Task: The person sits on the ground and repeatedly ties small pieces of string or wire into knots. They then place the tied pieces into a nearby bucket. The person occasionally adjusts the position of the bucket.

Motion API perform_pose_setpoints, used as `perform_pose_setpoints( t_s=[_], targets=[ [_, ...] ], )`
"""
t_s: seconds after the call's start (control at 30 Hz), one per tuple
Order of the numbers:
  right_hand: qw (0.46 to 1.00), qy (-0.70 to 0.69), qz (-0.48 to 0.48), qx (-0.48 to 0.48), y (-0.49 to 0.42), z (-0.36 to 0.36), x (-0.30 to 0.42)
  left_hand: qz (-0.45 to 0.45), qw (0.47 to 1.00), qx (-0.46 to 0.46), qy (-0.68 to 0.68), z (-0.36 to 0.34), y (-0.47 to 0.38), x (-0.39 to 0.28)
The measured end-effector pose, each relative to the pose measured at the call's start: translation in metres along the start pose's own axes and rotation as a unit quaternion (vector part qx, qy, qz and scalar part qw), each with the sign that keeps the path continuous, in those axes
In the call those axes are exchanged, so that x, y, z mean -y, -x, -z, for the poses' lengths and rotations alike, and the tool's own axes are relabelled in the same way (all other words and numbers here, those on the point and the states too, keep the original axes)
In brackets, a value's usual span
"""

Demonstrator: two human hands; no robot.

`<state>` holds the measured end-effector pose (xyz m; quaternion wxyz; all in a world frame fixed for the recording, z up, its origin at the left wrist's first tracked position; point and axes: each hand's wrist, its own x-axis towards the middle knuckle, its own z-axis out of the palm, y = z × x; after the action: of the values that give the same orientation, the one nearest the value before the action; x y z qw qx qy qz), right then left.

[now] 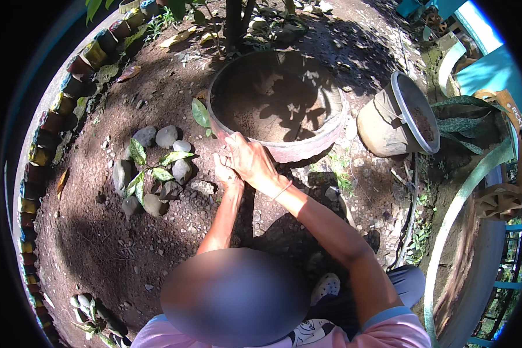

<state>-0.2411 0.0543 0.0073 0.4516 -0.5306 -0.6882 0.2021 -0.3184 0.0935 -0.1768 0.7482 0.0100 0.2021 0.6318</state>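
My left hand (227, 170) and my right hand (250, 160) are together at the near left side of a large round planter (282, 150). The planter has a faded pink outer wall and holds some brown soil. The fingers of my right hand are bent close to its rim and overlap my left hand. Whatever may lie between the fingers is too small or hidden to make out. A thin band (282, 190) circles my right wrist. Just beyond the hands, a green leaf (200, 113) stands against the planter's left side.
Left of my hands, grey stones (122, 176) ring a small variegated plant (145, 174). A tilted bucket (383, 122) with soil inside stands right of the planter. A tree trunk (234, 26) rises behind it. Painted edging (39, 154) curves along the left; a pale curb (443, 235) bounds the right.
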Motion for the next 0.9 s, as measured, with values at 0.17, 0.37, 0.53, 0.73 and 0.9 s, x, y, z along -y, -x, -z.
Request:
perform_pose_setpoints(
  t_s=[0.17, 0.37, 0.53, 0.73, 0.9],
  targets=[
    [0.998, 0.045, -0.047, 0.023, -0.012, -0.003, 0.009, -0.25, 0.906, -0.06, -0.336, -0.032, 0.055, 0.005],
    [0.969, 0.175, -0.046, 0.169, -0.034, -0.022, 0.008, -0.285, 0.78, 0.205, -0.518, -0.013, 0.094, 0.052],
    [0.934, 0.242, -0.086, 0.249, -0.046, -0.065, -0.011, -0.233, 0.676, 0.288, -0.637, -0.004, 0.095, 0.093],
    [0.825, 0.38, -0.123, 0.4, -0.044, -0.118, -0.058, -0.22, 0.628, 0.323, -0.673, -0.01, 0.104, 0.098],
    [0.789, 0.449, -0.134, 0.396, -0.032, -0.137, -0.101, -0.226, 0.6, 0.328, -0.694, -0.013, 0.108, 0.091]
  ],
)
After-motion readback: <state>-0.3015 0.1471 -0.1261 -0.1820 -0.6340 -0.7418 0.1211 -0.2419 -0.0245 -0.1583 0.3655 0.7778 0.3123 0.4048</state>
